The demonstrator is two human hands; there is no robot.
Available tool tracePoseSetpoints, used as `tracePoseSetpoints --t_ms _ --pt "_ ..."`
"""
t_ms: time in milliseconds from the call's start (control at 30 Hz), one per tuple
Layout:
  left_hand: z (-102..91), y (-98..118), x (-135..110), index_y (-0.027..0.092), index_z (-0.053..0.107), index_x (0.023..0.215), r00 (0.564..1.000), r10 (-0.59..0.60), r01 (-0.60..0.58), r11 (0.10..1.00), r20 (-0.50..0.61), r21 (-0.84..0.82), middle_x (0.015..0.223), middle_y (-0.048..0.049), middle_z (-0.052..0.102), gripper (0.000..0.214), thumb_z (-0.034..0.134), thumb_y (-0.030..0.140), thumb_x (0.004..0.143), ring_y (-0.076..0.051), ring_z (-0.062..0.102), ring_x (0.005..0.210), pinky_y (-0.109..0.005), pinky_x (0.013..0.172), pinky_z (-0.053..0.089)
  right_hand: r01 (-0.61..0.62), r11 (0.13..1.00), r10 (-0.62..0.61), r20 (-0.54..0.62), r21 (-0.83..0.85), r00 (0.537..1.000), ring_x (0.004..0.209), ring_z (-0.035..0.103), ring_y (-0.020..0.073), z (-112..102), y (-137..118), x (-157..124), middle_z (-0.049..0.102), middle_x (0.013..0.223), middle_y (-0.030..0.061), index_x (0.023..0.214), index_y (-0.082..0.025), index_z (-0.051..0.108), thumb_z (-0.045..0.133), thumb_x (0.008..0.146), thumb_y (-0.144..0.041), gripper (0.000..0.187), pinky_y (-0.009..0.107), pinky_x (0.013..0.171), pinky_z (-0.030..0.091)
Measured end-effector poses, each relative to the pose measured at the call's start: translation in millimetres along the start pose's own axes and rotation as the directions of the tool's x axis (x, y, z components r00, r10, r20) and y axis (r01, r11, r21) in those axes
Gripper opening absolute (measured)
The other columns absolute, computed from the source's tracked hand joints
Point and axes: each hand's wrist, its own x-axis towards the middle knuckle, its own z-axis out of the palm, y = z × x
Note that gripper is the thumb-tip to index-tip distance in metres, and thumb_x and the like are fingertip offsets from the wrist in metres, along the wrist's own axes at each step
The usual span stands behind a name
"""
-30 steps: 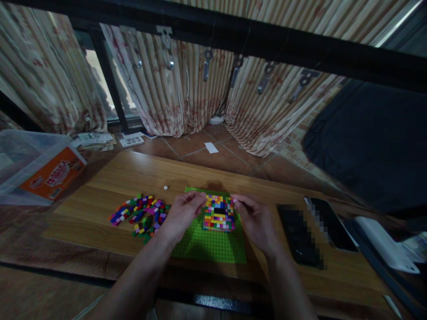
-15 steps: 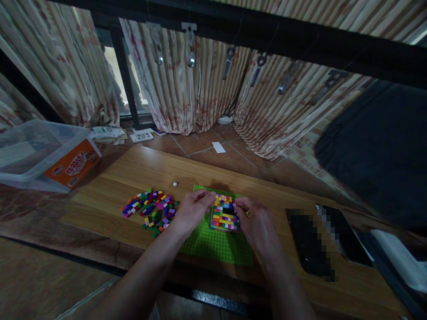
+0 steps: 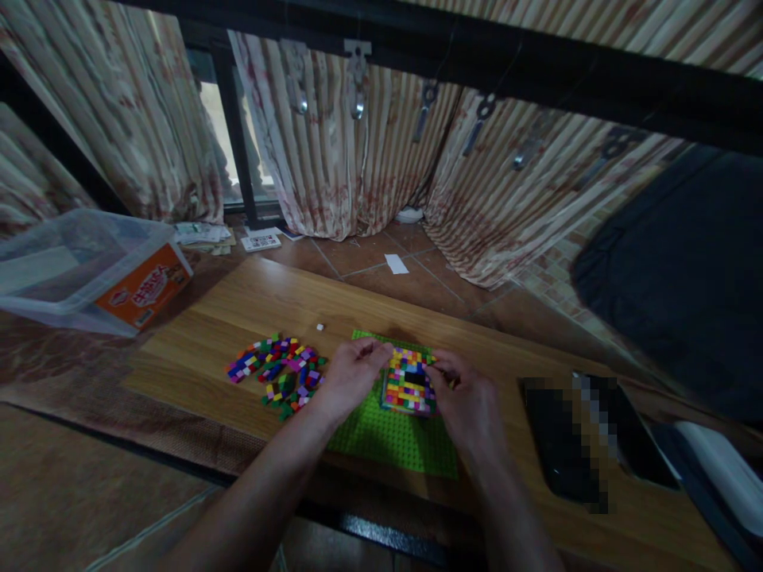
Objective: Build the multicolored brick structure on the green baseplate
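Note:
A square build of multicoloured toy bricks [image 3: 406,397], with a dark gap in its top, sits on a green studded baseplate [image 3: 396,445]. My left hand [image 3: 358,373] is at the build's far left corner, its thumb and fingers pinched together. At the right side is my right hand [image 3: 468,393], fingertips closed by the upper right edge. Whatever either pinch holds is too small or hidden to name. Left of the baseplate lies a heap of loose bricks [image 3: 277,369] in many colours. A single white brick [image 3: 320,326] rests apart, beyond the heap.
All this is on a low wooden table [image 3: 214,310]. Two dark phone-like objects, one a black slab [image 3: 548,445], lie on its right part. A clear plastic bin [image 3: 71,270] with an orange label stands left. Curtains [image 3: 334,159] hang behind; a dark padded shape [image 3: 673,278] is right.
The whole view has shifted slightly, so things appear a little further right. Both hands stay at the brick build, with their fingers still pinched.

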Motion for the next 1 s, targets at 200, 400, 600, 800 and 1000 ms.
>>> tracePoseSetpoints --t_ms 200,400,600,800,1000 --pt "0.0 1.8 -0.8 0.017 0.059 0.062 1.000 -0.002 0.002 1.000 0.003 0.002 0.055 0.0034 0.050 0.029 0.062 0.044 0.072 -0.008 0.037 0.048 -0.023 0.048 0.027 -0.048 0.999 0.049 -0.132 0.013 0.990 0.081 0.064 0.0247 -0.3 7.4 3.8 0.070 0.092 0.0128 0.100 -0.014 0.068 0.052 0.084 -0.046 0.039 0.038 0.075 0.048" --pt "0.2 -0.9 0.7 0.017 0.060 0.063 1.000 -0.011 0.011 1.000 0.007 -0.003 0.055 0.0034 0.050 0.028 0.063 0.043 0.072 -0.008 0.039 0.050 -0.022 0.048 0.027 -0.140 0.972 0.142 0.005 0.188 0.990 0.095 0.063 0.0268 21.4 22.6 6.1 0.068 0.105 0.0136 0.105 -0.015 0.067 0.053 0.081 -0.049 0.044 0.042 0.084 0.047" --pt "-0.1 -2.2 0.7 0.016 0.061 0.066 1.000 -0.019 0.019 1.000 0.002 0.000 0.057 0.0028 0.052 0.028 0.064 0.043 0.071 -0.009 0.042 0.052 -0.022 0.049 0.029 -0.284 0.870 0.279 0.072 0.404 0.958 0.081 0.067 0.0235 27.1 20.7 7.4 0.072 0.092 0.0092 0.100 -0.015 0.069 0.061 0.075 -0.048 0.042 0.036 0.072 0.052" --pt "2.4 -3.1 -0.4 0.016 0.059 0.063 1.000 -0.015 0.015 1.000 0.025 -0.005 0.056 0.0032 0.050 0.030 0.064 0.045 0.071 -0.008 0.039 0.051 -0.022 0.048 0.028 -0.249 0.897 0.252 0.039 0.366 0.967 0.084 0.067 0.0238 25.3 17.6 8.8 0.073 0.092 0.0088 0.094 -0.016 0.070 0.063 0.074 -0.044 0.035 0.037 0.077 0.051" --pt "5.3 -2.1 -2.0 0.016 0.058 0.060 0.998 0.011 -0.009 1.000 0.059 -0.018 0.055 0.0033 0.049 0.032 0.065 0.045 0.070 -0.008 0.039 0.052 -0.022 0.049 0.028 -0.186 0.892 0.216 -0.027 0.412 0.976 0.087 0.065 0.0233 24.7 16.6 4.7 0.071 0.099 0.0108 0.106 -0.015 0.066 0.059 0.079 -0.047 0.042 0.039 0.080 0.051"
